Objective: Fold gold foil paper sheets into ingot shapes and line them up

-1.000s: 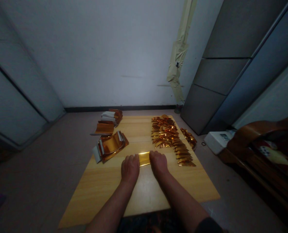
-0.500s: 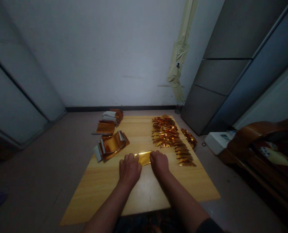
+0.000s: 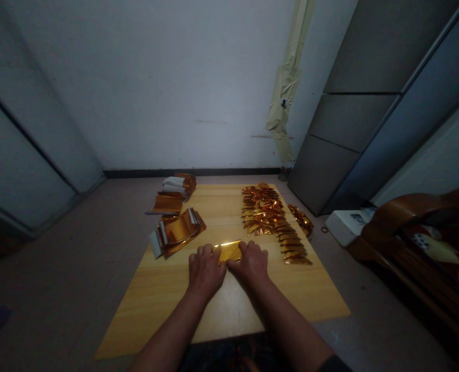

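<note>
A strip of shiny gold foil paper [image 3: 229, 251] lies on the wooden board between my two hands. My left hand [image 3: 206, 268] is closed on its left end, thumb along the near edge. My right hand [image 3: 253, 263] grips the right end, its thumb reaching in along the near edge towards the left thumb. To the left, a curved stack of gold foil sheets [image 3: 180, 230] with pale undersides rests on the board. On the right, rows of folded gold foil pieces [image 3: 263, 209] overlap one another, the nearest row [image 3: 293, 245] running towards me.
The wooden tabletop [image 3: 167, 310] stands before a white wall. More foil sheets [image 3: 167, 203] lie at its far left edge. Beyond its right edge are another heap of foil pieces [image 3: 302, 221], a white box [image 3: 345, 227], a grey fridge [image 3: 337, 129] and a wooden seat [image 3: 403, 248].
My right thumb has moved left along the near edge of the foil paper, close to the left thumb. The left hand has barely shifted.
</note>
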